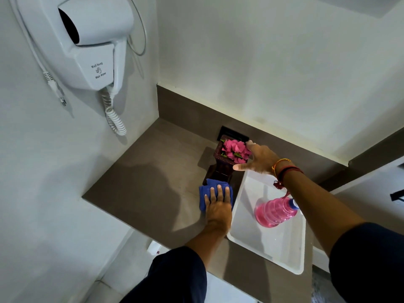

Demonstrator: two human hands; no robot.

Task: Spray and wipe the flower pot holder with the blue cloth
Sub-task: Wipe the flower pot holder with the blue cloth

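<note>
Dark wooden flower pot holder (220, 171) – pink petals on top – steadied by right hand (259, 158); left hand (218, 204) flat on blue cloth (205, 193) at its base

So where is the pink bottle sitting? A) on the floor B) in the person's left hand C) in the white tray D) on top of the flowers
C: the pink bottle stands in the white tray on the counter, while the left hand presses the blue cloth and the right hand steadies the flower pot holder.
</note>
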